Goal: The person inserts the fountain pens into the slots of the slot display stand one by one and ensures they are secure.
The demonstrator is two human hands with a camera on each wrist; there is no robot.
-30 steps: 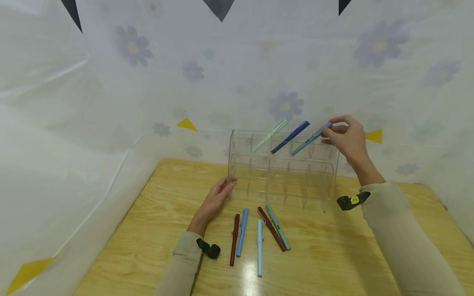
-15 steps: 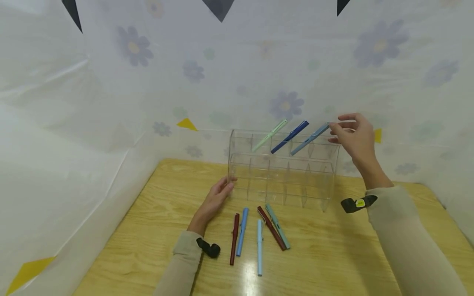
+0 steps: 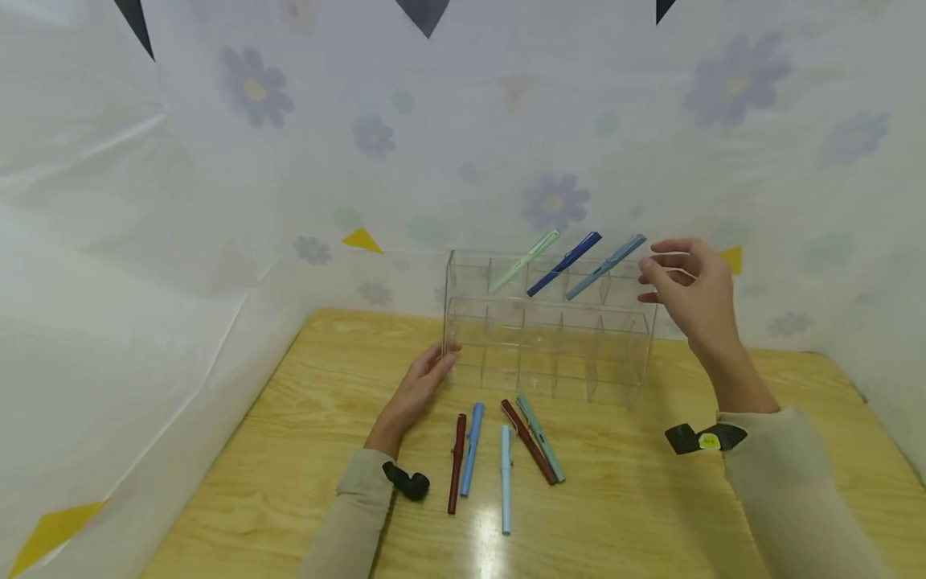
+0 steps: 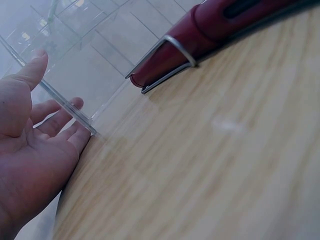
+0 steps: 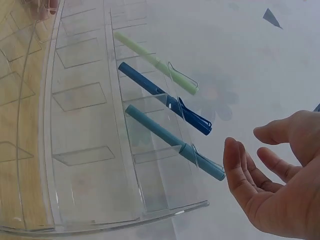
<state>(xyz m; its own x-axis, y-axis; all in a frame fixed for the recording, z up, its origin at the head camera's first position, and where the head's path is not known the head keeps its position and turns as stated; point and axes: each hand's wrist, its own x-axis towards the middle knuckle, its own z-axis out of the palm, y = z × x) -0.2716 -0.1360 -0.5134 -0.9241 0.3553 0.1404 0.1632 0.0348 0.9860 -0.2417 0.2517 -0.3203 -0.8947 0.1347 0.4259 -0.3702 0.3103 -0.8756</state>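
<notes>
A clear acrylic pen rack with divided compartments (image 3: 538,354) stands toward the back of the table. My left hand (image 3: 423,382) holds its left side edge, thumb and fingers about the panel (image 4: 65,102) in the left wrist view. Three pens lean in the top row: light green (image 3: 524,261), dark blue (image 3: 564,264) and grey-blue (image 3: 606,267). My right hand (image 3: 690,289) is just right of the grey-blue pen's capped end, fingers loosely bent and holding nothing. In the right wrist view a gap shows between those fingertips and the grey-blue pen (image 5: 172,141).
On the table before the rack lie several pens: a dark red one (image 3: 457,465), a blue one (image 3: 472,450), a light blue one (image 3: 506,480), another dark red one (image 3: 529,442) and a grey-green one (image 3: 541,438). A flower-patterned sheet (image 3: 463,121) hangs behind.
My right hand has let go of the grey-blue pen and moved right and slightly down from it. That pen stays leaning in the top row. My left hand keeps its place.
</notes>
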